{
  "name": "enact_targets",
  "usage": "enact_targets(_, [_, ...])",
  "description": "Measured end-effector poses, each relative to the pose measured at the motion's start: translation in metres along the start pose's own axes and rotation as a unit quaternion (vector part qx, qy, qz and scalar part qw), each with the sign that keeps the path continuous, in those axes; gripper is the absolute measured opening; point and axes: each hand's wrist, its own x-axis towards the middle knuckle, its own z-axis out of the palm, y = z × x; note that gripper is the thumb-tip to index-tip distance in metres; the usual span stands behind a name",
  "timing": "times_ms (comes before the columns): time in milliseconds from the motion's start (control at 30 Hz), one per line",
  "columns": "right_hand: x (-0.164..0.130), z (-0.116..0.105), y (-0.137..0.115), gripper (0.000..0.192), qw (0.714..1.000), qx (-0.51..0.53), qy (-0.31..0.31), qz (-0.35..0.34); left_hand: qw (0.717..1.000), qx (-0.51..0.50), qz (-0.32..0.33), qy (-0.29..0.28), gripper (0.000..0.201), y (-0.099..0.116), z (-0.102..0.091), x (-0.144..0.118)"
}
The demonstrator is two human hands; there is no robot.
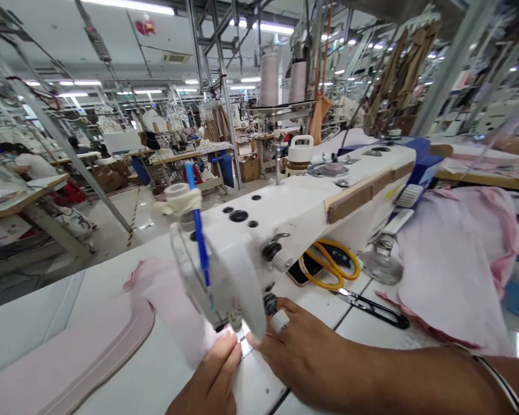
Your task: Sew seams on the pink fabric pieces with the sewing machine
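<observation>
both hands pinch the pale pink fabric (177, 311) flat under the sewing machine (259, 242) needle: left hand (211, 380) at six o'clock, right hand (307, 357) at four. thin, limp, probably slippery cloth; best held near the edges beside the presser foot.

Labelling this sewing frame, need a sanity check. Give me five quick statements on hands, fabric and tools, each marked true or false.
1. Both hands, left hand and right hand, are at the needle area of the sewing machine. True.
2. The fabric under the needle is dark blue. False: it is pale pink.
3. Yellow-handled scissors lie on the table behind the machine head. True.
4. The right hand holds the scissors. False: they lie untouched; the hand is by the presser foot.
5. A pile of pink fabric sits to the right. True.
</observation>
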Motion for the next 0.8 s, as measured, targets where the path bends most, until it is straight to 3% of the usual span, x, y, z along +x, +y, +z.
enact_targets(100, [-0.002,0.003,-0.003,0.020,1.000,0.007,0.025,0.006,0.997,-0.043,-0.049,0.029,0.037,0.005,-0.009,0.005])
enact_targets(267, [-0.007,0.003,-0.008,0.025,0.996,0.035,0.085,0.011,0.984,-0.119,-0.133,0.029,0.037,0.011,-0.010,-0.007])
enact_targets(400, [-0.005,-0.004,-0.011,0.024,0.996,0.048,0.062,0.030,0.967,-0.163,-0.194,0.020,0.033,0.012,-0.008,-0.005])
enact_targets(567, [0.000,-0.006,-0.013,0.023,0.995,0.074,0.064,0.003,0.935,-0.212,-0.285,-0.017,0.019,0.003,-0.011,0.018])
enact_targets(667, [-0.007,-0.009,-0.018,0.027,0.993,0.088,0.084,-0.002,0.911,-0.259,-0.317,-0.037,0.022,0.007,-0.032,0.020])
enact_targets(733, [-0.016,-0.015,-0.027,0.036,0.989,0.106,0.099,0.004,0.886,-0.312,-0.338,-0.056,0.027,0.015,-0.058,0.010])
enact_targets(800, [-0.026,-0.025,-0.040,0.057,0.982,0.154,0.107,0.004,0.852,-0.374,-0.358,-0.079,0.027,0.026,-0.089,-0.004])
